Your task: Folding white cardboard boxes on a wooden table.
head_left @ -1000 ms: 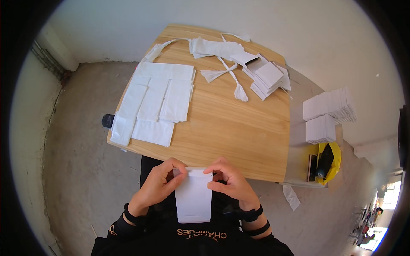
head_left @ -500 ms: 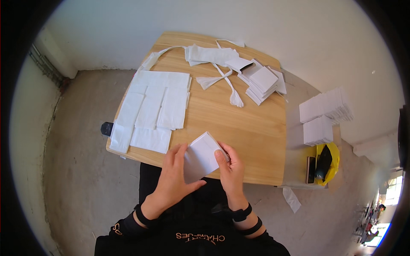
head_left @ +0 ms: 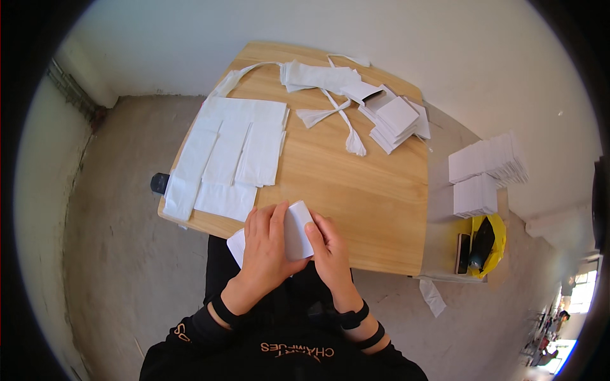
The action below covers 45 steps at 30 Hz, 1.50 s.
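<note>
Close to the table's front edge, both my hands are around a small white paper box [head_left: 297, 233]. My left hand [head_left: 262, 249] wraps its left side, with the fingers lying over the top. On the right side, my right hand [head_left: 329, 251] grips the box, thumb on the face turned up. A white flat piece [head_left: 236, 246] pokes out to the left beneath my left hand; whether it belongs to the box I cannot tell. White flat bags [head_left: 248, 143] lie overlapping on the table's left side. Flat white cartons [head_left: 397, 117] are piled at the far right, beside an open-ended white box [head_left: 362, 93].
The wooden table [head_left: 356, 197] also carries folded white bags [head_left: 324, 77] and twisted white strips [head_left: 346, 124] at the back. On a lower surface to the right stand stacked white boxes [head_left: 486, 159], a phone [head_left: 462, 254] and a yellow bag [head_left: 500, 244] with a dark bottle [head_left: 481, 247].
The box has turned between my hands and now looks narrower. My left hand has moved up and right over it, and my right hand shifted slightly left. A white piece now shows at the left.
</note>
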### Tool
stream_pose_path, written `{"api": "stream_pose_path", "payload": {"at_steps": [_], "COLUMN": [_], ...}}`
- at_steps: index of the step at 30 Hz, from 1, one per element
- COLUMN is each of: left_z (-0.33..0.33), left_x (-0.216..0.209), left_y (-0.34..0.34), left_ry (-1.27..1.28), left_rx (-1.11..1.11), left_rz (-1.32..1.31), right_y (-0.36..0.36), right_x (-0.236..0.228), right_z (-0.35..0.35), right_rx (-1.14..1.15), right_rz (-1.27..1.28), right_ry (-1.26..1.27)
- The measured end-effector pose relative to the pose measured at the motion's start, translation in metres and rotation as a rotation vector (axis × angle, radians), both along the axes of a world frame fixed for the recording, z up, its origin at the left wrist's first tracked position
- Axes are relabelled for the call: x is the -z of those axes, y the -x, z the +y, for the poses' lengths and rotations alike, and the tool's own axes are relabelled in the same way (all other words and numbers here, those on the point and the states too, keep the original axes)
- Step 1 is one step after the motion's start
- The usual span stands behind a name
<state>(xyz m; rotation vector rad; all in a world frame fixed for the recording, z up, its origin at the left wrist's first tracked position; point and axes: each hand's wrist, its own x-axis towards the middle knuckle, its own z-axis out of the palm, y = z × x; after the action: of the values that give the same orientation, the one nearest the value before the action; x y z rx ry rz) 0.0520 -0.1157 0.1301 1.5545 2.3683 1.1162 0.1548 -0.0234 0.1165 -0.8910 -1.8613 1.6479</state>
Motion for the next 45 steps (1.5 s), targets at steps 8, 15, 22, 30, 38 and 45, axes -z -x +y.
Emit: {"api": "stream_pose_path", "payload": {"at_steps": [8, 15, 22, 30, 38, 45], "left_z": [-0.003, -0.001, 0.0, -0.001, 0.0, -0.003], "left_x": [0.001, 0.003, 0.005, 0.002, 0.006, 0.008], "left_y": [0.002, -0.001, -0.002, 0.0, 0.003, 0.006], "left_ry": [0.012, -0.011, -0.008, -0.023, -0.042, -0.033], "left_rx": [0.023, 0.031, 0.017, 0.076, 0.086, 0.101], "left_rz": [-0.001, 0.023, -0.011, -0.033, -0.018, -0.031], "right_y": [-0.003, -0.006, -0.006, -0.012, -0.017, -0.018], "right_x": [0.008, 0.007, -0.001, 0.007, 0.002, 0.007], "right_z": [-0.002, 0.001, 0.003, 0.009, 0.017, 0.019], "right_rx": [-0.016, -0.026, -0.058, -0.086, -0.111, -0.086], "right_rz": [0.129, 0.087, -0.092, 0.0, 0.08, 0.105], "right_ry": [0.092, -0.048, -0.492, -0.027, 0.331, 0.619]}}
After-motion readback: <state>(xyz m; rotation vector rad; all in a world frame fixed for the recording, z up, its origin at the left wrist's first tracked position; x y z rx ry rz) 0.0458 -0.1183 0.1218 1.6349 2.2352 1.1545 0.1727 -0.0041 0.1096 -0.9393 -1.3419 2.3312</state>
